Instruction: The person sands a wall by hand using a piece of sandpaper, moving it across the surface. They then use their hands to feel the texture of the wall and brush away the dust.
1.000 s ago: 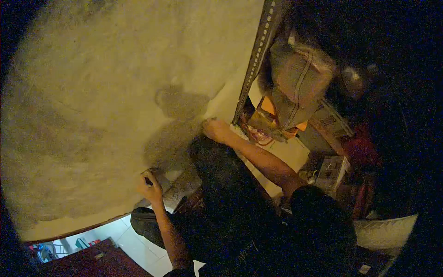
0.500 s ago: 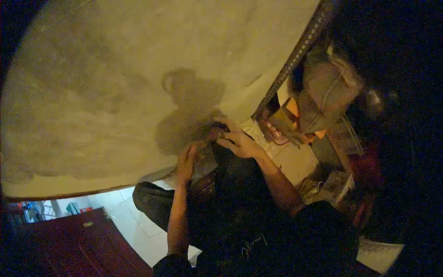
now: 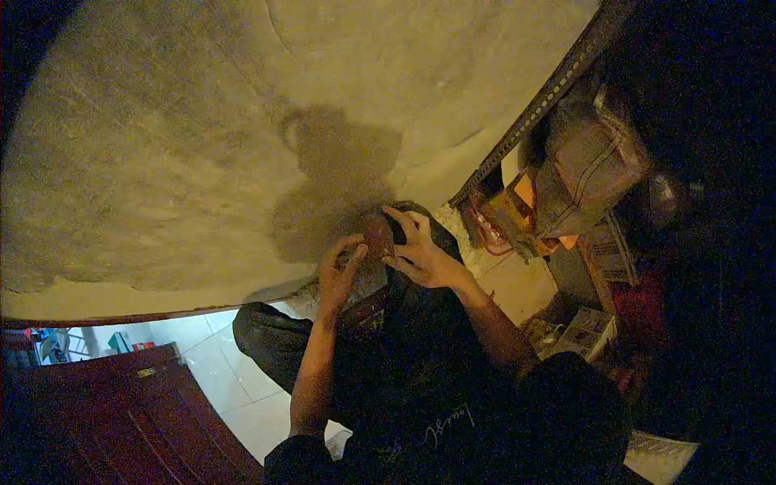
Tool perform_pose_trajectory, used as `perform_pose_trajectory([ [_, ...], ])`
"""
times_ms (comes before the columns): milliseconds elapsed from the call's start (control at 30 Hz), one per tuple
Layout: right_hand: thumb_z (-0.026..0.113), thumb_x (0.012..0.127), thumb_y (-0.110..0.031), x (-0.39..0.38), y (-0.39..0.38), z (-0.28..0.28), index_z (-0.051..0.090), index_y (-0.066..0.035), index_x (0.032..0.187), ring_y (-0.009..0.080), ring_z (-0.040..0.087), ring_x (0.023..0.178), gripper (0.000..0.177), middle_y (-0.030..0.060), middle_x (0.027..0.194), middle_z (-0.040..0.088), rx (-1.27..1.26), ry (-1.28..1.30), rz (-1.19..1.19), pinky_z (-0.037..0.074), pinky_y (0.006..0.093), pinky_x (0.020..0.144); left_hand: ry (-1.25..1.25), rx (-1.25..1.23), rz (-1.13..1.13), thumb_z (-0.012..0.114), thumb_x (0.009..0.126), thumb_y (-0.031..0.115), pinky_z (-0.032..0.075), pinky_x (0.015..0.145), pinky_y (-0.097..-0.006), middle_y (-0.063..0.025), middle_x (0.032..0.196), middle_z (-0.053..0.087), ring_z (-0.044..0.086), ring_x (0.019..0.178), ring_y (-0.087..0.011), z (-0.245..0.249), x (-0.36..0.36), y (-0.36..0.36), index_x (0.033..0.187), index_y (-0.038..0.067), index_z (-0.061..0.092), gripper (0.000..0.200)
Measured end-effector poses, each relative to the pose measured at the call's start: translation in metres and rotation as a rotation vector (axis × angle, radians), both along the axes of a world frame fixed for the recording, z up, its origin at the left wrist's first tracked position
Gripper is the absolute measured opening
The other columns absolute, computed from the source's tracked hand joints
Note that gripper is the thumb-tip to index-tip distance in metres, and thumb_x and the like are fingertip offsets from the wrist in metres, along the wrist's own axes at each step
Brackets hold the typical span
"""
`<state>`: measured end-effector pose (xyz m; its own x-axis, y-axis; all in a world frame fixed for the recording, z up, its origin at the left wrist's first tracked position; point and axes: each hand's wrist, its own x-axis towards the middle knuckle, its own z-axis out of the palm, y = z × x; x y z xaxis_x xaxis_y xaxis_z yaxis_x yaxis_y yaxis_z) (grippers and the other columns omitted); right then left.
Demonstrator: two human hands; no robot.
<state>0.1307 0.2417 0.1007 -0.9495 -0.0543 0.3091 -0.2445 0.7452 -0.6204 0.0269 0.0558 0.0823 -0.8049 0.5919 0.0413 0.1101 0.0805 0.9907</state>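
Note:
A small reddish-brown rounded object (image 3: 377,234), whose kind I cannot make out in the dim light, is held up in front of the wall. My right hand (image 3: 423,257) grips it from the right, thumb and fingers bent around its edge. On the other side, my left hand (image 3: 339,271) has its thumb and fingertips closed in on the object's lower left edge. Below the hands are my dark-clothed legs (image 3: 271,343), with one knee out to the left.
A stained, pale wall (image 3: 162,178) carries my shadow. Right of it stand a perforated metal upright (image 3: 529,109), a bulky bag (image 3: 594,153) and a clear plastic box (image 3: 588,333). A dark red door (image 3: 121,404) and light floor tiles (image 3: 218,372) lie lower left.
My left hand has moved up to the reddish-brown object and its fingers have closed in at the edge. More of the object shows now. The view has shifted slightly.

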Motion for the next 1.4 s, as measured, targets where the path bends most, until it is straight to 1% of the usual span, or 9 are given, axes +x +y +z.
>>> perform_pose_trajectory([
  [233, 0.062, 0.09, -0.03, 0.003, -0.016, -0.015, 0.068, -0.006, 0.091, 0.0419, 0.041, 0.121, 0.025, 0.0241, 0.138, 0.044, -0.259, -0.018, -0.087, 0.033, 0.0498, 0.101, -0.028, -0.065, 0.048, 0.069, 0.088, 0.017, 0.047, 0.084, -0.0291, -0.0048, 0.099, 0.067, 0.062, 0.095, -0.0159, 0.001, 0.003, -0.003, 0.104, 0.004, 0.065, 0.021],
  [300, 0.061, 0.092, -0.023, 0.002, -0.011, -0.009, 0.064, 0.0, 0.089, 0.0289, 0.058, 0.091, 0.023, 0.0165, 0.099, 0.065, -0.278, -0.177, -0.099, 0.044, 0.0375, 0.085, -0.058, -0.089, 0.102, 0.071, 0.086, 0.017, 0.048, 0.082, -0.0306, -0.0053, 0.1, 0.067, 0.062, 0.092, -0.016, 0.006, 0.008, -0.004, 0.105, 0.003, 0.064, 0.025],
  [400, 0.058, 0.094, -0.023, 0.001, -0.014, -0.006, 0.062, 0.001, 0.086, 0.0275, 0.059, 0.067, 0.025, 0.0142, 0.072, 0.061, -0.5, -0.187, -0.166, 0.046, 0.0362, 0.065, 0.12, -0.024, 0.104, 0.073, 0.085, 0.018, 0.049, 0.081, -0.0307, -0.005, 0.101, 0.066, 0.061, 0.091, -0.0158, -0.024, 0.002, -0.002, 0.107, 0.004, 0.063, 0.027],
  [633, 0.055, 0.095, -0.024, 0.007, -0.008, -0.009, 0.063, -0.001, 0.087, 0.0265, 0.056, 0.062, 0.026, 0.0123, 0.071, 0.061, -0.58, -0.114, -0.142, 0.046, 0.0375, 0.063, -0.143, 0.049, -0.054, 0.075, 0.081, 0.014, 0.05, 0.083, -0.0311, -0.0048, 0.101, 0.066, 0.062, 0.093, -0.0171, -0.002, 0.009, 0.005, 0.113, 0.004, 0.06, 0.037],
  [767, 0.054, 0.096, -0.028, 0.005, 0.008, -0.116, 0.064, -0.001, 0.094, 0.0189, 0.057, 0.073, 0.028, 0.0087, 0.079, 0.063, -0.389, 0.26, -0.046, 0.048, 0.0357, 0.073, -0.088, -0.117, -0.142, 0.076, 0.078, 0.008, 0.052, 0.079, -0.0314, -0.0044, 0.102, 0.065, 0.064, 0.089, -0.0179, -0.004, 0.007, -0.001, 0.108, 0.004, 0.065, 0.032],
  [867, 0.052, 0.097, -0.033, 0.016, 0.007, -0.117, 0.063, 0.0, 0.1, 0.0148, 0.058, 0.091, 0.035, 0.0068, 0.093, 0.067, -1.482, -0.362, 0.072, 0.046, 0.0338, 0.085, -0.107, -0.204, -0.326, 0.077, 0.077, 0.007, 0.052, 0.078, -0.0321, -0.0057, 0.104, 0.065, 0.064, 0.089, -0.0191, 0.018, 0.009, 0.011, 0.106, 0.005, 0.068, 0.03],
  [933, 0.052, 0.097, -0.037, 0.021, 0.021, -0.031, 0.064, 0.001, 0.105, 0.0164, 0.057, 0.102, 0.04, 0.0073, 0.1, 0.067, -0.955, -0.519, 0.153, 0.043, 0.0335, 0.094, -0.161, -0.202, -0.424, 0.077, 0.076, 0.007, 0.052, 0.079, -0.0327, -0.0068, 0.106, 0.064, 0.063, 0.091, -0.0199, 0.028, 0.01, 0.014, 0.105, 0.005, 0.07, 0.029],
  [1100, 0.056, 0.096, -0.034, 0.025, 0.042, -0.02, 0.063, 0.001, 0.112, 0.0187, 0.06, 0.099, 0.04, 0.0091, 0.106, 0.068, -0.826, -0.496, 0.289, 0.046, 0.0357, 0.089, 0.429, -0.283, -0.644, 0.074, 0.075, 0.006, 0.052, 0.081, -0.035, -0.0097, 0.116, 0.059, 0.062, 0.096, -0.0242, 0.026, -0.021, 0.016, 0.106, 0.01, 0.072, 0.03],
  [1400, 0.055, 0.096, -0.029, 0.025, 0.074, -0.004, 0.064, 0.001, 0.11, 0.0203, 0.064, 0.094, 0.034, 0.014, 0.104, 0.069, -0.519, -0.356, 0.427, 0.049, 0.035, 0.083, 0.653, -0.568, -0.867, 0.069, 0.075, 0.003, 0.052, 0.081, -0.038, -0.0131, 0.11, 0.057, 0.062, 0.094, -0.0311, 0.122, -0.006, 0.07, 0.111, 0.012, 0.069, 0.037],
])
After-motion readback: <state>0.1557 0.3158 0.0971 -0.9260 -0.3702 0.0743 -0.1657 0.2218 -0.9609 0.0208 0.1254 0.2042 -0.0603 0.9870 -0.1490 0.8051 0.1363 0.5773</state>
